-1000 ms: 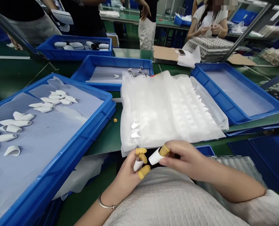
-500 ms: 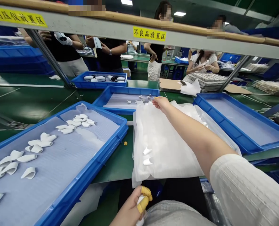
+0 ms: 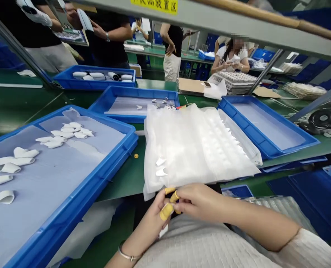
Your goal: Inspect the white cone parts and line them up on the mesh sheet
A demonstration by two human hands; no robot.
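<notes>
In front of my body, my left hand (image 3: 157,213), with yellow finger cots, is closed round a white curved plastic piece (image 3: 163,231); only its lower end shows. Meeting it from the right, my right hand (image 3: 200,203) has its fingers pinched together at the left fingertips. Whatever is in that pinch is hidden by the fingers. Beyond both hands lies a stack covered with white foam sheet (image 3: 179,149). Two small white pieces (image 3: 161,172) rest near its left edge, and more stand in a row along its right side.
To the left, a large blue tray (image 3: 109,163) holds several white curved shells (image 3: 5,197). A blue tray with small parts (image 3: 98,108) stands behind the stack. Another blue tray (image 3: 268,126) lies to the right, near a black fan (image 3: 325,118). A metal rail (image 3: 223,16) crosses above; people stand beyond.
My right hand has come back from the far end of the foam-covered stack to my left hand. The left hand still holds the white piece. The view has tilted down and turned right.
</notes>
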